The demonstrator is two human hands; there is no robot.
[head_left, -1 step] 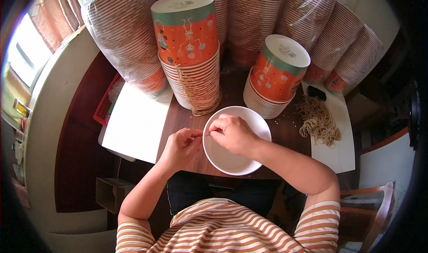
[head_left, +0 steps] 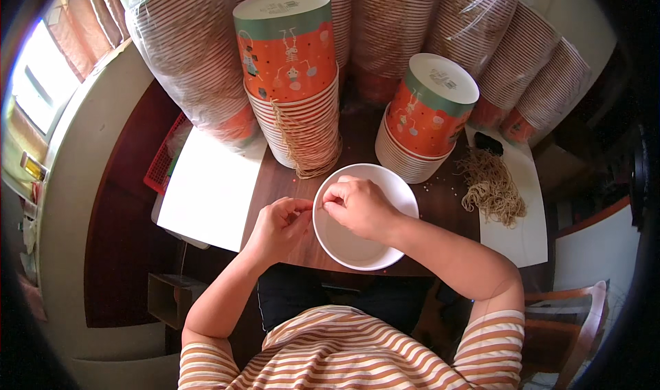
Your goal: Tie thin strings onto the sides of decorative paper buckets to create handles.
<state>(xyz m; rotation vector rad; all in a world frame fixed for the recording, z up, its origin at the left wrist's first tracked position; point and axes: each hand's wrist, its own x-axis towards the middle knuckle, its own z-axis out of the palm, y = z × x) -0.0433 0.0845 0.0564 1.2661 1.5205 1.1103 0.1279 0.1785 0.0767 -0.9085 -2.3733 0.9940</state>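
Note:
A white paper bucket (head_left: 364, 252) stands upright at the table's front edge, its open mouth facing up. Reaching over its rim, my right hand (head_left: 361, 208) pinches at the inside of the left wall. Just outside that same wall, my left hand (head_left: 278, 226) is closed, with thumb and fingertips together close to the rim. Whatever the fingertips hold is too small or hidden to name. Beyond the bucket is a tall stack of upside-down orange-and-green paper buckets (head_left: 287, 60), with tan strings (head_left: 306, 139) draped down its side. A shorter stack of the same buckets (head_left: 423, 125) is to the right.
Plastic-wrapped bucket stacks (head_left: 189, 53) line the back. A tangled bundle of tan string (head_left: 491, 187) lies at right on a white sheet (head_left: 515, 242), beside a small black object (head_left: 488, 143). Another white sheet (head_left: 213, 190) and a red basket (head_left: 163, 159) are at left. A wooden chair (head_left: 584, 328) stands lower right.

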